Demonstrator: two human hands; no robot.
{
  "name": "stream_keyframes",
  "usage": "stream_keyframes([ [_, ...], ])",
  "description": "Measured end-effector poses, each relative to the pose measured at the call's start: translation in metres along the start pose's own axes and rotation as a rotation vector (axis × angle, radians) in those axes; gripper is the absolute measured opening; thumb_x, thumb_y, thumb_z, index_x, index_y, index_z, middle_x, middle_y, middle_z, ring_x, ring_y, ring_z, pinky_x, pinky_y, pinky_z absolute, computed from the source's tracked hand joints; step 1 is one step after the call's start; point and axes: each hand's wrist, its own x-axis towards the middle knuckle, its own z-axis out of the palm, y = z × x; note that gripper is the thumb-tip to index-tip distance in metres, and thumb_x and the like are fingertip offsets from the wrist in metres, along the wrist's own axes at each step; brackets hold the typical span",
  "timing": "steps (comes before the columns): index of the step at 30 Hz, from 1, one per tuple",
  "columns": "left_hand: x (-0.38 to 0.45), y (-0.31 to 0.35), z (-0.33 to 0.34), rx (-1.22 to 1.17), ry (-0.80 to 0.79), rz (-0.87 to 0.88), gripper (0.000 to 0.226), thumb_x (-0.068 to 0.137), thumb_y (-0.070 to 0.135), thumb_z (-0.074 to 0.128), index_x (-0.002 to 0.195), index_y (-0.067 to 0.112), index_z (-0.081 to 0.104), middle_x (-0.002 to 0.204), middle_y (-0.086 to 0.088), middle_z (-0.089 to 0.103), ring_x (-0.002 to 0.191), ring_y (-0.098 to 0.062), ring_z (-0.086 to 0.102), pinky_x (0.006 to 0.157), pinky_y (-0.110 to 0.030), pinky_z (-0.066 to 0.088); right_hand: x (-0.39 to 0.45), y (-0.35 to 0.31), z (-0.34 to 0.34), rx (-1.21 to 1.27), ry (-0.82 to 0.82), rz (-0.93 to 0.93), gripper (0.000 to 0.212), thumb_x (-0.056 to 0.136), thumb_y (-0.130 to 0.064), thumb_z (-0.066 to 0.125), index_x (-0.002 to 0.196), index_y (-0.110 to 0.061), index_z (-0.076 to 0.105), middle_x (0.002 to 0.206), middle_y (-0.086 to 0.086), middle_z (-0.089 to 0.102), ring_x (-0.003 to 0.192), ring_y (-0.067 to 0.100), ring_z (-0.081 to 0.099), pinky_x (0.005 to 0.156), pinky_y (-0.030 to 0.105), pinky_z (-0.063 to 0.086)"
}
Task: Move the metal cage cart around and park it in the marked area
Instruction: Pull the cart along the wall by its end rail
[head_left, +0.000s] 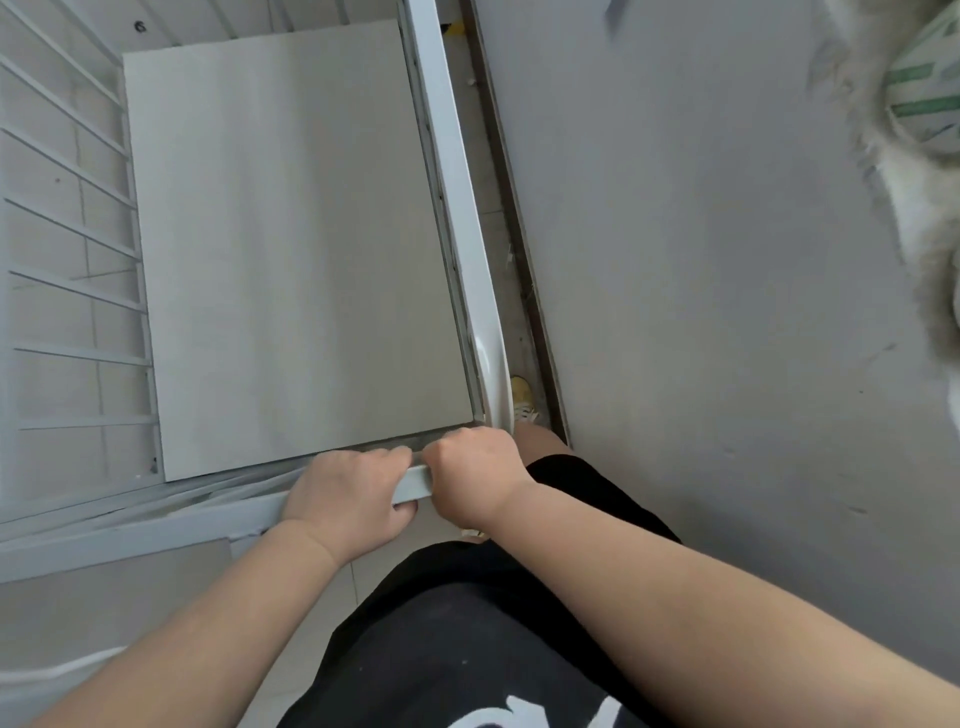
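Note:
I look straight down into the white metal cage cart (452, 171), which fills the left and middle of the head view. Its floor is a plain pale board (291, 249). Barred sides show on the left (72, 270). My left hand (348, 493) and my right hand (475, 475) sit side by side, both wrapped over the cart's near top rail (413, 483) close to its right corner. No floor marking is visible.
A grey wall (727, 312) runs very close along the cart's right side, leaving a narrow strip of floor (498, 234). A yellow shoe (522, 395) stands in that strip. A fuzzy green-striped thing (919, 93) hangs at the top right.

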Motion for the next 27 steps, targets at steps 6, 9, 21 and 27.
stream_keyframes([
  [6, 0.0003, -0.0007, 0.0034, -0.022, 0.018, 0.009, 0.025, 0.035, 0.036, 0.065, 0.047, 0.018, 0.054, 0.035, -0.001, 0.053, 0.026, -0.022, 0.051, 0.030, -0.013, 0.030, 0.0006, 0.0006, -0.0031, -0.002, -0.032, -0.001, 0.021, 0.088, -0.008, 0.048, 0.100, -0.007, 0.064, 0.092, 0.011, 0.062, 0.084, 0.032, 0.058, 0.065, 0.030, 0.032],
  [9, -0.0011, 0.0003, 0.0047, -0.012, 0.010, 0.023, 0.037, 0.027, 0.036, 0.081, 0.048, 0.018, 0.055, 0.036, 0.000, 0.054, 0.026, -0.021, 0.052, 0.029, -0.015, 0.032, -0.0004, -0.0011, -0.0033, -0.001, -0.036, 0.003, 0.021, 0.088, -0.008, 0.048, 0.101, -0.007, 0.064, 0.102, 0.012, 0.067, 0.094, 0.032, 0.062, 0.066, 0.029, 0.033],
  [21, -0.0021, 0.0014, 0.0027, -0.020, 0.007, -0.012, 0.025, 0.039, 0.035, 0.069, 0.048, 0.018, 0.052, 0.034, -0.001, 0.052, 0.026, -0.021, 0.051, 0.033, -0.013, 0.024, 0.0008, -0.0007, 0.0028, -0.015, 0.011, 0.013, 0.019, 0.087, -0.010, 0.050, 0.099, -0.011, 0.064, 0.083, 0.007, 0.058, 0.074, 0.027, 0.051, 0.064, 0.029, 0.033],
  [27, -0.0018, 0.0009, 0.0007, -0.024, -0.022, -0.031, 0.038, 0.029, 0.033, 0.082, 0.047, 0.018, 0.052, 0.034, 0.000, 0.052, 0.026, -0.021, 0.051, 0.036, -0.014, 0.019, 0.0011, -0.0008, 0.0011, -0.021, 0.011, -0.003, 0.018, 0.087, -0.009, 0.049, 0.098, -0.010, 0.064, 0.079, 0.005, 0.051, 0.072, 0.025, 0.046, 0.063, 0.028, 0.032],
])
